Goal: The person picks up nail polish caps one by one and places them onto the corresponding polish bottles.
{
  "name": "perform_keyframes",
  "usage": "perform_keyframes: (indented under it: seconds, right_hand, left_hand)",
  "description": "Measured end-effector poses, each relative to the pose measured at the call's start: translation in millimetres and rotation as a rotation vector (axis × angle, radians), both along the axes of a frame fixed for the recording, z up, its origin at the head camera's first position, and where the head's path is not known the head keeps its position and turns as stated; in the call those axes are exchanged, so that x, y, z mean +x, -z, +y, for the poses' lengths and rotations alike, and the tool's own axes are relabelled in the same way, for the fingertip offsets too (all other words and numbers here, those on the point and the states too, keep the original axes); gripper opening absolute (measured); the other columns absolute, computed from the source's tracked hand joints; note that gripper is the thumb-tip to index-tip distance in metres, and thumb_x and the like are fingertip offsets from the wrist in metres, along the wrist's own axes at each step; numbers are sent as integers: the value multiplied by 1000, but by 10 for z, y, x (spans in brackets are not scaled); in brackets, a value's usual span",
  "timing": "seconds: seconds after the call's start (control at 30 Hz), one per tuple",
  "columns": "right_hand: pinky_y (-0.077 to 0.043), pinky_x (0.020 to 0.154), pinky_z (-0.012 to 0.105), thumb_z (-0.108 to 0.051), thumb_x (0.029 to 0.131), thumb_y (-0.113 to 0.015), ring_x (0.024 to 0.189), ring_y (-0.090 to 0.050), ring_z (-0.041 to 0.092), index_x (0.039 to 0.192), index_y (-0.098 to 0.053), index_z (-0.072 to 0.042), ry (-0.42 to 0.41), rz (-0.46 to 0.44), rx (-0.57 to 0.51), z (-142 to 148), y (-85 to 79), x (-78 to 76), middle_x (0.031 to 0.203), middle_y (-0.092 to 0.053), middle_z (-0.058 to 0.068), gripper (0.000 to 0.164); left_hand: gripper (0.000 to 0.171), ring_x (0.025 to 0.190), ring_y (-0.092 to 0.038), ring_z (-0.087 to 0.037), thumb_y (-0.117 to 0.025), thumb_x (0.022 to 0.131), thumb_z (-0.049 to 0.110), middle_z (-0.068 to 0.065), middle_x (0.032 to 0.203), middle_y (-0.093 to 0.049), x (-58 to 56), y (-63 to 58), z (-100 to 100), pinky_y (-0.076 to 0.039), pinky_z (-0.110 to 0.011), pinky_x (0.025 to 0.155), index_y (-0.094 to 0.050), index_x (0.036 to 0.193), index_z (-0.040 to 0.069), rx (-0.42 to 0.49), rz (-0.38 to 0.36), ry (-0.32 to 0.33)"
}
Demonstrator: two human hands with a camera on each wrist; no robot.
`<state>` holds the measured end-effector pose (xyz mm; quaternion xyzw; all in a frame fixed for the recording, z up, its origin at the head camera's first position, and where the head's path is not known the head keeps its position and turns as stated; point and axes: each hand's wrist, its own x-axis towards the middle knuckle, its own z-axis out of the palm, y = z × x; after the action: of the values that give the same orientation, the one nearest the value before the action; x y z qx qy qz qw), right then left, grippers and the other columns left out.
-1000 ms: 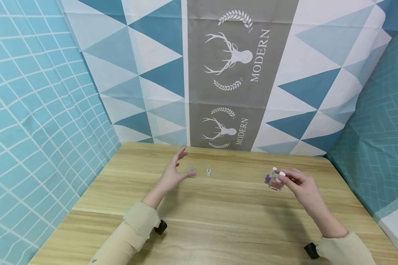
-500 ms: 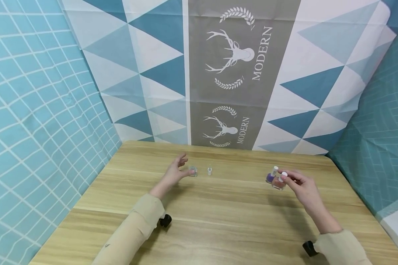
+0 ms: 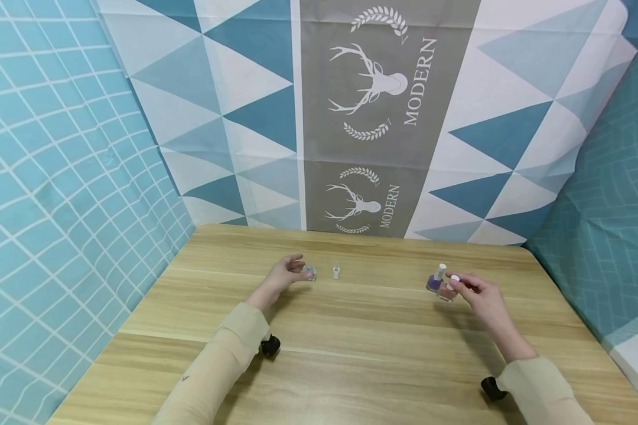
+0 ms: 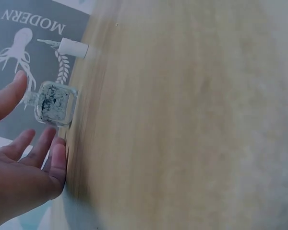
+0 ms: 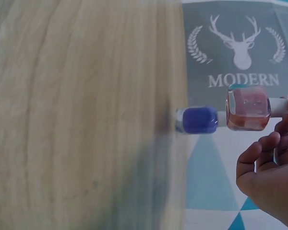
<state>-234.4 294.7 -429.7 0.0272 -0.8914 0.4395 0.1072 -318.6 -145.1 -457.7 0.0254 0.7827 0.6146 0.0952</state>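
Observation:
My left hand is beside an uncapped clear nail polish bottle with dark flecks, its thumb and fingers on either side of it. The thumb stands off from the glass in the left wrist view, and the fingertips are right at its edge. The white cap with its brush stands brush-up on the table, right of that bottle in the head view. My right hand pinches the white cap of a pinkish nail polish bottle. Close by it, a purple nail polish bottle stands upright with its white cap on.
The wooden table runs back to a patterned cloth with deer prints. A blue grid cloth hangs on the left and a teal cloth on the right.
My left hand's fingers have come down and closer to the clear bottle. The right hand's pinkish bottle has shifted slightly beside the purple one, its cap still pinched.

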Motion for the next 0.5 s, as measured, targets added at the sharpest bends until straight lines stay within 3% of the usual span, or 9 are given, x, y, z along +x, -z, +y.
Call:
perform_keyframes:
  seconds: [0.1,0.23,0.4,0.5]
  right_hand:
    - [-46,72,18,-45,94,-52,90,-50,-7,125,-62,-11,-6,-39,7,29,28,-45,114,-63,-2,48]
    - [-50,75,26,-46,94,-51,90,-51,-6,127,-60,-10,-21,-78,1,47,63,-96,123,-60,11,50]
    - [-50,76,28,-45,95,-50,90,-50,-4,128,-58,-7,-21,-124,-12,69,92,-136,128,-56,18,52]
    - [-49,79,28,-46,94,-50,98,-52,3,130,-56,-7,-13,-164,-19,82,107,-149,133,-53,19,54]
  left_hand:
    - [69,123,-47,-30,-74,81,14,-16,134,-51,-21,6,2,-40,-43,102,-40,141,5,-6,-5,-6]
    - [62,115,-53,-29,-74,81,9,-17,125,-56,-49,34,2,-44,-40,98,-46,136,1,-24,9,-3]
    - [51,108,-55,-25,-74,80,5,-15,118,-60,-59,53,14,-46,-36,94,-56,127,1,-41,22,-18]
    - [47,104,-57,-24,-74,79,3,-15,114,-62,-63,53,28,-48,-33,89,-59,123,0,-56,35,-29]
